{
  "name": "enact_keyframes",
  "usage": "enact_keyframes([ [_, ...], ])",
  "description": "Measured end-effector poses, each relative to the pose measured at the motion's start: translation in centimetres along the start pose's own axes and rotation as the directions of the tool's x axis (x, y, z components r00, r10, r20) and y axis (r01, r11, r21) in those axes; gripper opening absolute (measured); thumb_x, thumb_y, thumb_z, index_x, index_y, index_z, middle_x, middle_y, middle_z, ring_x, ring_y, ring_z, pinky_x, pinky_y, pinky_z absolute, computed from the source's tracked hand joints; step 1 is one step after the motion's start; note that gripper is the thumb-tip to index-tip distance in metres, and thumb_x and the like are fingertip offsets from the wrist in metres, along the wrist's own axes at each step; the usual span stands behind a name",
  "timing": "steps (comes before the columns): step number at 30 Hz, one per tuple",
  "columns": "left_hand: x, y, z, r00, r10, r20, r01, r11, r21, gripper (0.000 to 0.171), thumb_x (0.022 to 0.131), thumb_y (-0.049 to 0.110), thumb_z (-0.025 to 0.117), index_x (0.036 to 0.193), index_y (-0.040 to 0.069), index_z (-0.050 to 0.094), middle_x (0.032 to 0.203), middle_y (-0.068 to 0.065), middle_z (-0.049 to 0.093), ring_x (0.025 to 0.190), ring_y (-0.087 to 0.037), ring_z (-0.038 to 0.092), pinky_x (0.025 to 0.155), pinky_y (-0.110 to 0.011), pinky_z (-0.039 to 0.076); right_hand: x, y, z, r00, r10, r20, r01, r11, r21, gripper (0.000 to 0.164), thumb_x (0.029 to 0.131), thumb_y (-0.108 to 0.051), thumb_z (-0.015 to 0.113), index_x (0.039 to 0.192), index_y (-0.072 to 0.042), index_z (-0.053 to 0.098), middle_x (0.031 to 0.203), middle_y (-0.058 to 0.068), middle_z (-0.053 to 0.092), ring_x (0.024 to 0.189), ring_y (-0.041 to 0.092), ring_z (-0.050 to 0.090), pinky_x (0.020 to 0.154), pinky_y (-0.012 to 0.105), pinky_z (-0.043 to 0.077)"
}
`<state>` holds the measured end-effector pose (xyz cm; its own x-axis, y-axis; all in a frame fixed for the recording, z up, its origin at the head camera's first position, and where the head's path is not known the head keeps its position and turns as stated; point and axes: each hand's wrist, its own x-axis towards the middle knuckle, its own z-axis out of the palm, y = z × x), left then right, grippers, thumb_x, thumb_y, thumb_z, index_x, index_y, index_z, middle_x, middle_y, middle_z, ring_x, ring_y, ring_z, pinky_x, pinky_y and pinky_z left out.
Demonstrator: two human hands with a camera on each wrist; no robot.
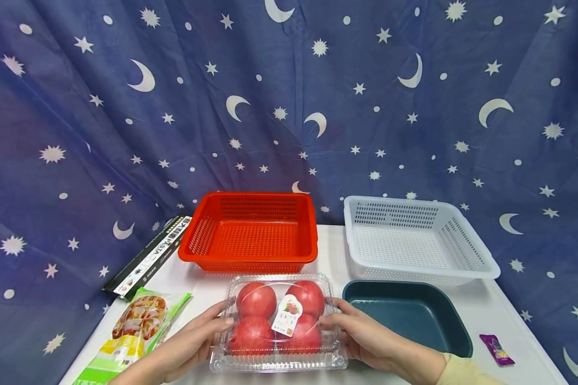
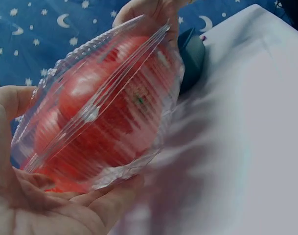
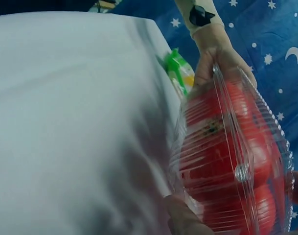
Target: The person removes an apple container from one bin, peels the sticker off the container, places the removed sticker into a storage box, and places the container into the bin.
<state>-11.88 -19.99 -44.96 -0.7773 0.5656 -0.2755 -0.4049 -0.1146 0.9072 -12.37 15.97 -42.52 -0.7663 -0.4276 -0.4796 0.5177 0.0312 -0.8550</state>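
Note:
A clear plastic clamshell box (image 1: 279, 361) of several red tomatoes (image 1: 256, 299) is held up between both hands, tilted so its lid shows in the head view. A white label (image 1: 287, 315) with a red picture is stuck on the lid. My left hand (image 1: 192, 342) grips the left side, its thumb along the lid edge and its fingers underneath. From the opposite side my right hand (image 1: 368, 334) holds the box the same way. In both wrist views the box hangs above the white table, with a shadow below it.
Behind the box stand a red basket (image 1: 248, 261) and a white basket (image 1: 424, 270). A dark teal tray (image 1: 455, 321) lies right, beside a small purple packet (image 1: 497, 350). On the left are a green food bag (image 1: 139, 321) and a long black-and-white pasta box (image 1: 149, 259). A starry curtain (image 1: 289, 107) hangs behind.

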Motion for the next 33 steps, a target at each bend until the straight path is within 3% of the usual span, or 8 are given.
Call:
enact_keyframes([
  [8, 0.5, -0.4, -2.1, 0.998, -0.065, 0.015, 0.066, 0.997, -0.045, 0.079, 0.108, 0.024, 0.05, 0.163, 0.003, -0.003, 0.163, -0.028, 0.022, 0.132, -0.029, 0.049, 0.105, -0.048, 0.048, 1.2, 1.1, 0.8, 1.0, 0.017, -0.006, -0.017, 0.998, 0.056, 0.088, 0.096, -0.029, 0.07, 0.16, -0.003, 0.016, 0.131, 0.019, 0.058, 0.107, 0.027, 0.064, 0.092, 0.045, 0.057],
  [14, 0.8, -0.4, -3.0, 0.996, -0.084, 0.014, 0.085, 0.996, -0.037, 0.081, 0.107, 0.022, 0.053, 0.163, 0.002, -0.003, 0.163, -0.031, 0.02, 0.131, -0.032, 0.052, 0.105, -0.05, 0.048, 2.2, 1.5, 1.3, 0.999, 0.026, -0.033, -0.024, 0.998, 0.058, 0.089, 0.095, -0.026, 0.072, 0.16, -0.002, 0.017, 0.133, 0.021, 0.055, 0.112, 0.032, 0.059, 0.094, 0.048, 0.056],
  [19, 0.8, -0.6, -3.7, 0.995, -0.1, 0.008, 0.1, 0.995, -0.025, 0.082, 0.106, 0.021, 0.054, 0.162, 0.001, -0.002, 0.162, -0.029, 0.027, 0.129, -0.03, 0.054, 0.104, -0.05, 0.048, 2.9, 1.7, 1.6, 0.995, 0.051, -0.085, -0.048, 0.998, 0.031, 0.091, 0.094, -0.027, 0.074, 0.159, 0.0, 0.016, 0.133, 0.024, 0.052, 0.114, 0.036, 0.054, 0.093, 0.049, 0.056],
  [25, 0.7, -0.5, -4.1, 0.992, -0.126, -0.023, 0.126, 0.992, 0.0, 0.084, 0.105, 0.021, 0.057, 0.162, -0.001, -0.001, 0.153, -0.026, 0.042, 0.126, -0.031, 0.057, 0.101, -0.051, 0.051, 3.3, 1.8, 1.8, 0.994, 0.053, -0.098, -0.053, 0.999, 0.006, 0.093, 0.093, -0.029, 0.076, 0.16, -0.001, 0.018, 0.129, 0.022, 0.056, 0.107, 0.032, 0.06, 0.084, 0.04, 0.059],
  [33, 0.6, -0.3, -4.0, 0.987, -0.133, -0.095, 0.143, 0.983, 0.112, 0.087, 0.103, 0.023, 0.06, 0.16, -0.005, 0.001, 0.141, -0.023, 0.056, 0.119, -0.029, 0.062, 0.096, -0.049, 0.054, 3.4, 1.9, 1.9, 0.993, 0.034, -0.113, -0.038, 0.999, -0.032, 0.092, 0.092, -0.026, 0.077, 0.158, 0.004, 0.019, 0.126, 0.02, 0.058, 0.102, 0.027, 0.063, 0.083, 0.043, 0.06],
])
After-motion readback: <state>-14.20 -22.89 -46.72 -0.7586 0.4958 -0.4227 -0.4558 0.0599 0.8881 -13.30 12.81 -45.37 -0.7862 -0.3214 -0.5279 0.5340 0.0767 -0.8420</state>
